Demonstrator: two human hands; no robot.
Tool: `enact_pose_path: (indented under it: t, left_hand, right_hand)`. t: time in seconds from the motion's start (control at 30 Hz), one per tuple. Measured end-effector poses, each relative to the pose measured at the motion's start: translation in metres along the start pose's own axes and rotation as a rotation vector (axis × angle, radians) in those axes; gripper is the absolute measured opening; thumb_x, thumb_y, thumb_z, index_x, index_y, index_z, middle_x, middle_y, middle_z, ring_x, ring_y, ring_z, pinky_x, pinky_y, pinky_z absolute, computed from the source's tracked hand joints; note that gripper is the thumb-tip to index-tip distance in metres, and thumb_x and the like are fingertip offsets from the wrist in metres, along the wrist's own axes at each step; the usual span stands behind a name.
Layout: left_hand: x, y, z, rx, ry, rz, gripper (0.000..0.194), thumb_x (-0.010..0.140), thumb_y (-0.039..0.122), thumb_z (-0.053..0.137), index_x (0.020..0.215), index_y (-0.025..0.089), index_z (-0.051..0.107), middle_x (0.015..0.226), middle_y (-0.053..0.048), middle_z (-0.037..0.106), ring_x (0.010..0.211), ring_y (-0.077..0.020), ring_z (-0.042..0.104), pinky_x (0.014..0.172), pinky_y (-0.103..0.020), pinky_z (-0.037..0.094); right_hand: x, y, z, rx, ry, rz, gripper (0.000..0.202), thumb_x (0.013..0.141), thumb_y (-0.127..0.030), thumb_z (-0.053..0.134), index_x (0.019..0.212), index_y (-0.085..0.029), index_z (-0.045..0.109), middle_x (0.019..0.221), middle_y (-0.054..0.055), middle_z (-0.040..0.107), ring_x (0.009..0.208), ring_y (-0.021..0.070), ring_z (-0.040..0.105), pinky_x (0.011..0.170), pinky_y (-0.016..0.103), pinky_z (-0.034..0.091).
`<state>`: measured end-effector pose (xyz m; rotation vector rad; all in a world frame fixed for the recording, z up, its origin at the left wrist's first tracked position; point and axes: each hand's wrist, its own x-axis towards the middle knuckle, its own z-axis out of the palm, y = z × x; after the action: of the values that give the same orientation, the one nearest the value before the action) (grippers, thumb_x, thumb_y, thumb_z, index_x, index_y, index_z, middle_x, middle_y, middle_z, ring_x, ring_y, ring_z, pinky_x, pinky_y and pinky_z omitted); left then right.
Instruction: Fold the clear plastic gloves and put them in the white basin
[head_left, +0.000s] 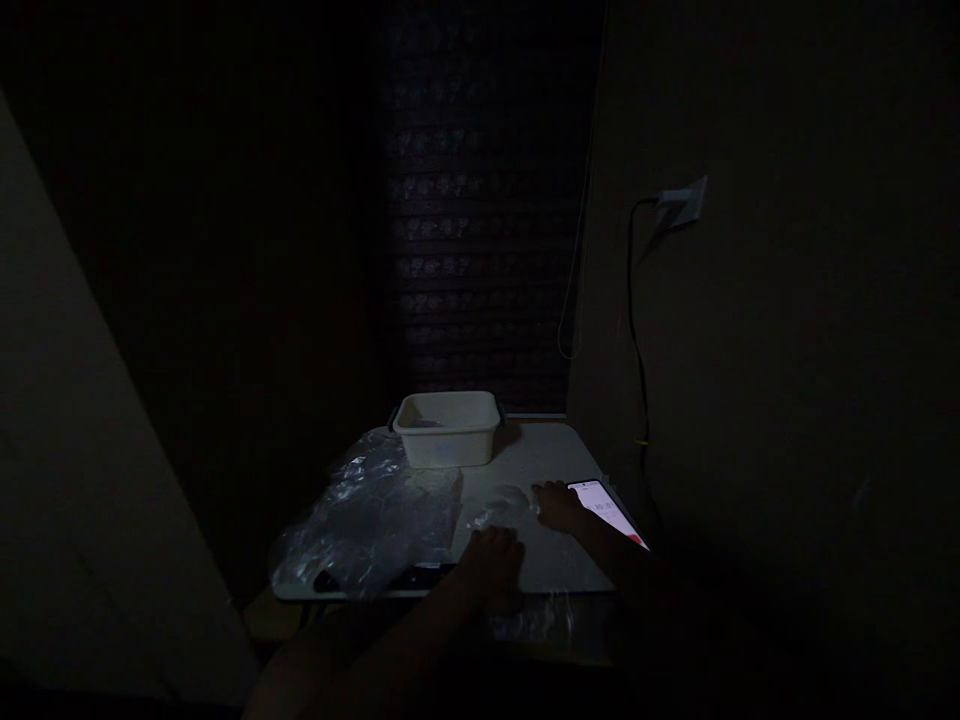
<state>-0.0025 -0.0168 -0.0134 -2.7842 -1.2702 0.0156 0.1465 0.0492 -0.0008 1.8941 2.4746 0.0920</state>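
Left hand (491, 560) near clear plastic (501, 508), right hand (556, 505) beside phone (604, 507); too dim to tell grips. Bump could slide phone.

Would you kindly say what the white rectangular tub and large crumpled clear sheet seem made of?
White rectangular tub: probably matte plastic, judging by its rounded, moulded rim.
Large crumpled clear sheet: likely glossy plastic film, given its transparent folds and bright highlights.

Only the smartphone (606, 512) carries anything legible — on its lit screen stands a row of dark digits, seemingly "30" and then a "0", the rest blurred — while a small mark near the top is too tiny to read
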Motion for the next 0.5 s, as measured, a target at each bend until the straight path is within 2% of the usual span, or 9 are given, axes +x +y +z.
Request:
enact_pose_path:
  t: [0.07,0.17,0.27,0.37,0.5]
  left_hand:
    - [0.001,-0.003,0.003,-0.020,0.043,-0.005,0.050,0.065,0.055,0.030,0.097,0.017,0.042,0.106,-0.011,0.039,0.092,-0.0256,0.036,0.071,-0.040,0.031]
    - [0.005,-0.008,0.008,-0.034,0.067,-0.032,0.045,0.074,0.047,0.019,0.093,0.016,0.044,0.101,-0.011,0.042,0.092,-0.0235,0.037,0.072,-0.038,0.032]
    - [0.005,-0.011,0.012,-0.013,0.038,-0.108,0.046,0.074,0.043,0.022,0.105,0.012,0.036,0.110,-0.015,0.036,0.099,-0.0263,0.031,0.076,-0.040,0.028]
    - [0.003,-0.009,0.013,0.015,-0.019,-0.186,0.051,0.072,0.044,0.026,0.111,0.010,0.029,0.115,-0.018,0.030,0.103,-0.0303,0.026,0.077,-0.044,0.025]
    - [0.004,-0.005,0.007,0.002,-0.014,-0.182,0.046,0.073,0.044,0.022,0.106,0.014,0.035,0.108,-0.016,0.038,0.096,-0.0283,0.036,0.072,-0.044,0.028]
  right_hand:
    - [0.004,-0.004,-0.001,-0.037,0.039,-0.064,0.030,0.064,-0.013,0.038,0.091,-0.019,0.050,0.093,0.010,0.051,0.087,0.0223,0.044,0.066,0.034,0.034]
    - [0.006,-0.010,-0.001,-0.089,0.057,-0.189,0.032,0.065,-0.010,0.034,0.090,-0.021,0.051,0.091,0.009,0.050,0.086,0.0208,0.043,0.067,0.034,0.034]
    - [0.003,-0.014,0.003,-0.110,0.035,-0.264,0.031,0.065,-0.011,0.035,0.089,-0.021,0.051,0.090,0.009,0.050,0.086,0.0202,0.043,0.066,0.033,0.034]
    - [0.000,-0.013,0.007,-0.124,0.035,-0.278,0.029,0.066,-0.012,0.034,0.087,-0.020,0.052,0.090,0.009,0.050,0.087,0.0206,0.042,0.067,0.034,0.034]
    - [-0.004,-0.008,0.007,-0.129,0.054,-0.305,0.030,0.065,-0.010,0.034,0.088,-0.018,0.051,0.091,0.010,0.050,0.087,0.0216,0.042,0.067,0.036,0.033]
